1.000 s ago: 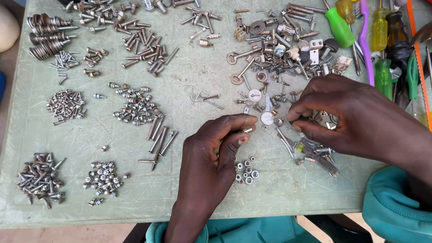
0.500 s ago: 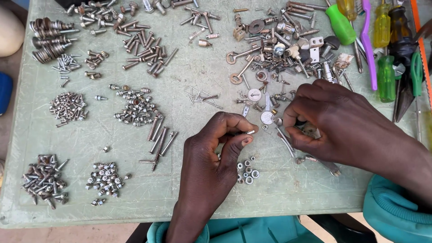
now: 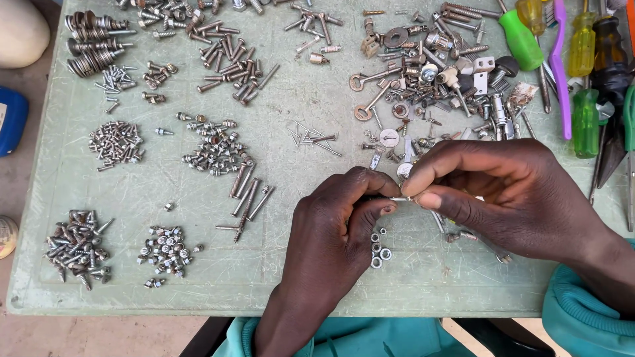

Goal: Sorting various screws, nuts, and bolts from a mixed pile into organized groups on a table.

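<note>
A small metal piece [image 3: 399,198], thin and silvery, is pinched between the fingertips of both hands, above the table's [image 3: 317,291] middle toward the near edge; its exact kind cannot be told. The left hand [image 3: 334,221] is closed on one end with thumb and forefinger; the right hand [image 3: 496,195] is closed on the other end, fingers curled together.

Just below the left thumb, a small cluster of nuts [image 3: 378,249] is seen lying on the green tabletop. Near the left edge, sorted heaps are laid out: dark screws [image 3: 76,246] at the near left corner, small bolts with washers [image 3: 165,254] beside them, a pile of short screws [image 3: 118,142] farther back. A few long bolts [image 3: 250,197] are set side by side, left of the hands. A loose spread of keys, washers and mixed hardware [image 3: 430,73] is found toward the far right. Screwdrivers with green and yellow handles [image 3: 585,99] are lined along the right edge. Teal sleeves [image 3: 582,311] are visible at the near edge.
</note>
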